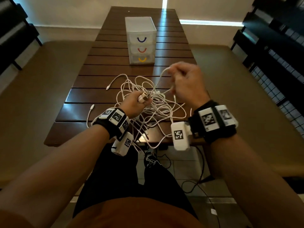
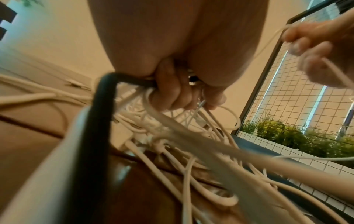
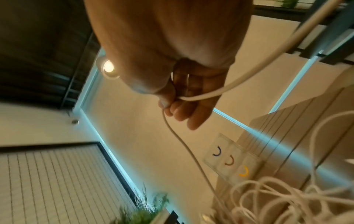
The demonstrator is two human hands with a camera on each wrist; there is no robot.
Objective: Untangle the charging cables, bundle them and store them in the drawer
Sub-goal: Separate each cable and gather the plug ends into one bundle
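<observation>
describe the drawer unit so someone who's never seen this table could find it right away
On the dark slatted wooden table, look beyond the tangle of white cables, toward the far end. The drawer unit is a translucent plastic tower; its three stacked drawers carry curved blue, red and yellow handles.

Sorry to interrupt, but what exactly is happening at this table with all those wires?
A person is working a tangle of white charging cables apart on a dark slatted table. The left hand grips a cluster of plug ends low in the pile, while the right hand holds one cable strand raised above it. The cables are still knotted together, nothing is bundled, and the small clear drawer unit behind them has all three drawers closed.
</observation>
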